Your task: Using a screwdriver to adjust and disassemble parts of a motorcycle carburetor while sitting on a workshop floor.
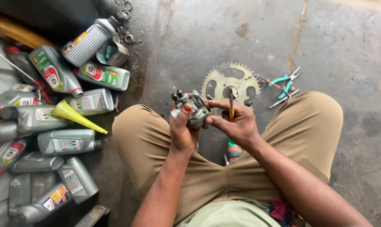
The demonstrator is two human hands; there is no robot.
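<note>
- The left hand (183, 130) has its grip wrapped around a small grey metal carburettor (193, 108), held up between the knees, above the concrete floor (190, 50).
- The right hand (236, 122) pinches a screwdriver (231, 107) with a yellow handle, thumb and fingers pressed together on it, its tip pointing up, just beside the carburettor.
- The carburettor looks like cast metal: stiff, fairly heavy for its bulk, and probably oily, so likely slippery. Its knobs and fittings stick out; the main body looks the safest place to hold, as the left hand does now.
- A toothed sprocket (224, 80) lies flat on the floor beyond the hands.
- Green-handled pliers (285, 82) lie near the sprocket, to its right.
- Grey oil bottles (64, 143) are heaped at the left, with a yellow funnel (73, 115) lying on them.
</note>
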